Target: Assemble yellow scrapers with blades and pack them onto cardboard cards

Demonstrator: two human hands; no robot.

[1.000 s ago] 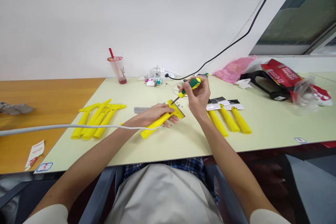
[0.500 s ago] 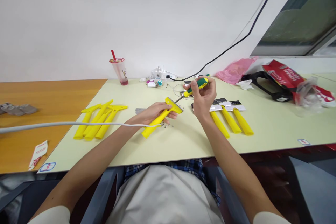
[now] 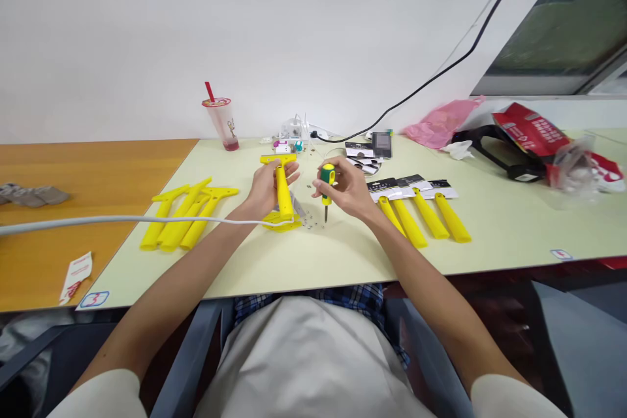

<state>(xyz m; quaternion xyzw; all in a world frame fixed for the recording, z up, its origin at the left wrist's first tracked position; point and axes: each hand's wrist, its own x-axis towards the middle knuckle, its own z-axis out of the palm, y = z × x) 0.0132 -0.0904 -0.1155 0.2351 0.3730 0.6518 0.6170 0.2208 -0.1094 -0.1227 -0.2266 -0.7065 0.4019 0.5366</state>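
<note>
My left hand point(image 3: 268, 184) is closed on a yellow scraper point(image 3: 284, 192), its wide head turned toward the wall and its handle toward me. In my right hand point(image 3: 349, 188) is a screwdriver point(image 3: 327, 176) with a green and yellow handle. Its shaft points down, with the tip close to small screws point(image 3: 308, 222) scattered on the table; whether it touches one I cannot tell. Under the scraper's handle end lie flat yellow pieces point(image 3: 281, 223), partly hidden.
Several yellow scraper handles point(image 3: 196, 215) lie at left; several scrapers with card sleeves point(image 3: 426, 209) lie at right. A cup with a straw point(image 3: 223, 124), a power strip point(image 3: 294, 127), a pink bag point(image 3: 441, 123) and a red bag point(image 3: 531, 130) stand along the wall. A grey cable point(image 3: 147, 219) crosses the view.
The screwdriver has left the scraper's head and swung down to the screws, tip downward. My left hand has moved the scraper left and turned it so its handle points toward me.
</note>
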